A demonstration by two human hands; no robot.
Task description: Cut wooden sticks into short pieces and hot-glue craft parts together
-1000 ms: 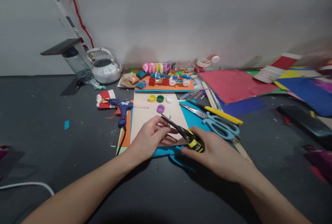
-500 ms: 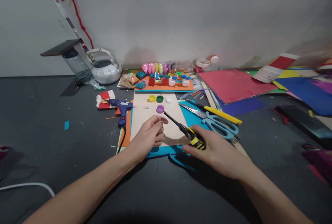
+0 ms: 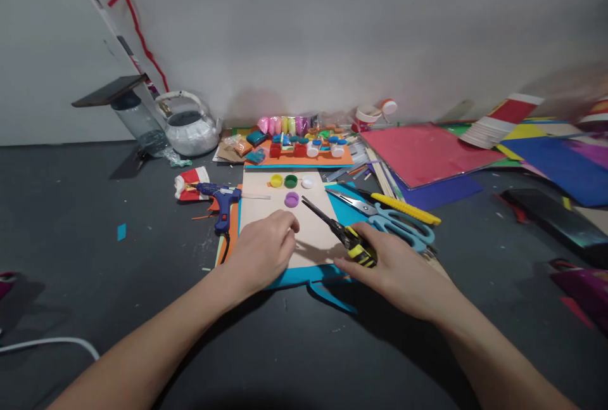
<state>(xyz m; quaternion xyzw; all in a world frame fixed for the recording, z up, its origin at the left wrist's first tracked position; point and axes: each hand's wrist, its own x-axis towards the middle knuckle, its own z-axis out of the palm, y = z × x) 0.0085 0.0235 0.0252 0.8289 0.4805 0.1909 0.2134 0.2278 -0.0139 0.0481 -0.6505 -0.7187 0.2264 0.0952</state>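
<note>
In my right hand (image 3: 396,267) are long-nose pliers (image 3: 335,226) with yellow-and-black handles. Their slim jaws point up and left over the cream sheet (image 3: 266,191), and the tips look slightly parted. My left hand (image 3: 266,246) is curled above the left part of this sheet, its back towards me; whatever its fingers hold, if anything, is hidden. Just beyond the hands lies a purple paint cap (image 3: 291,199). Behind it sit a yellow cap (image 3: 276,180), a green cap (image 3: 291,181) and a white cap (image 3: 308,182).
To the left lies a blue glue gun (image 3: 222,207) with its cord. Blue-handled scissors (image 3: 401,229) and a yellow cutter (image 3: 406,208) are right of the sheet. Paint pots (image 3: 313,148) stand behind, near a silvery kettle (image 3: 192,134). A dark phone (image 3: 553,217) lies far right.
My left hand has turned and drawn back slightly, so its fingers show less. The plier tips have shifted away from the purple cap and look more parted. The view moved slightly.
</note>
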